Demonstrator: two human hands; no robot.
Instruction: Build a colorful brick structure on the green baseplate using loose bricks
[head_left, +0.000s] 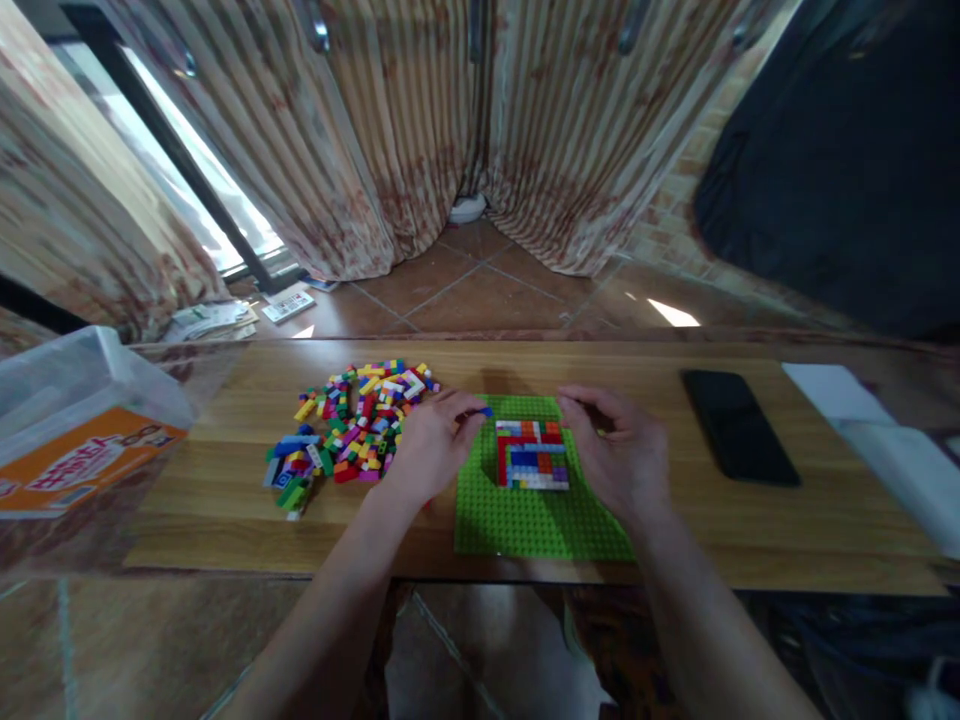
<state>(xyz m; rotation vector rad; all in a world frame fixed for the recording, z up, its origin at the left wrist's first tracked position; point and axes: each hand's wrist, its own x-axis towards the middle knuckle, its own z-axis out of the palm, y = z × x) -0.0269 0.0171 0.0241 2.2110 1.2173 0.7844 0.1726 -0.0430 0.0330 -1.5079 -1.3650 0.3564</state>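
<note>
Between the thumb and fingertips of my left hand [435, 445] is a small blue brick [486, 411], held just above the upper left part of the green baseplate [540, 530]. A block of multicoloured bricks [532, 455], with red, white, blue, orange and purple among them, sits on the plate. My right hand [622, 450] is over the plate's right side, its thumb and index tips close together near the plate's upper edge. Whether anything is between those tips cannot be made out. To the left of my left hand lies a loose pile of coloured bricks [367, 410].
A clear plastic box with an orange label [97, 430] stands at the left end of the wooden table [225, 500]. On the right lie a black phone [739, 425] and white papers [847, 395]. Curtains [420, 130] hang beyond the tiled floor [480, 285].
</note>
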